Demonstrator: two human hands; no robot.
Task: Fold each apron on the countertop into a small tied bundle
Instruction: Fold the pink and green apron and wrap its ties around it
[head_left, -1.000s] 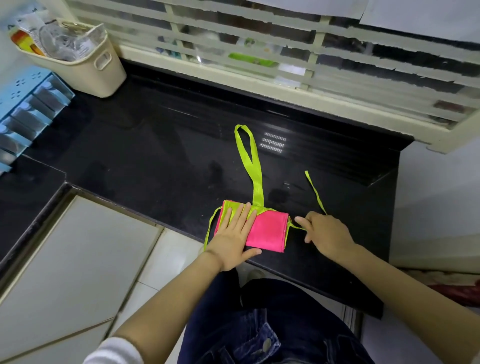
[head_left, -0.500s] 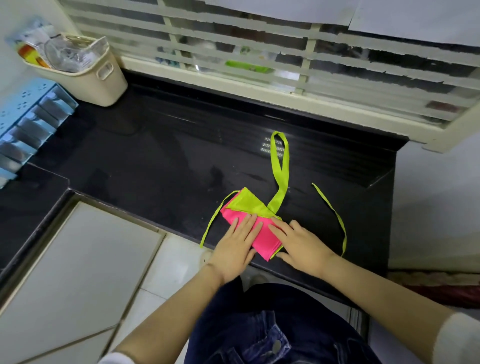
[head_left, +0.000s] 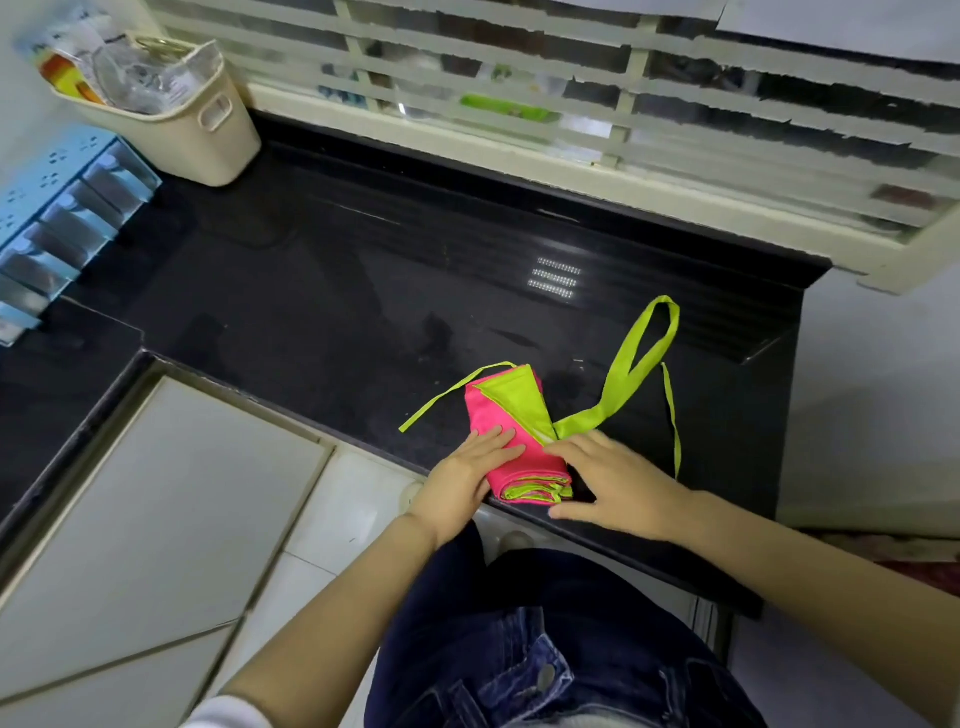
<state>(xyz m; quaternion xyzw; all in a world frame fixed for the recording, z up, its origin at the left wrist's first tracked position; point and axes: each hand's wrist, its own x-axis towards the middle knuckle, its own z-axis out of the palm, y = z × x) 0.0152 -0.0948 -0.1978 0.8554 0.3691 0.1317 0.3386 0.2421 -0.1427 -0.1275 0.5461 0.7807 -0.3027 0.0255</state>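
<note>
compared with a second ago, the apron (head_left: 511, 441) is turned from crosswise to pointing away from the front edge of the counter (head_left: 311, 291), and the right hand (head_left: 618, 483) is moved off the tie (head_left: 672, 415) onto the cloth. tying is judged to be close. both hands are laid flat with fingers straight, the left hand (head_left: 467, 467) on the pink side, and nothing is gripped. a narrow pink bundle with a green flap is seen, its loop (head_left: 639, 358) and ties left loose.

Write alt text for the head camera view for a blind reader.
The left hand and right hand press flat on a folded pink-and-lime apron at the front edge of a black countertop. Its lime neck loop and ties trail loose.
</note>
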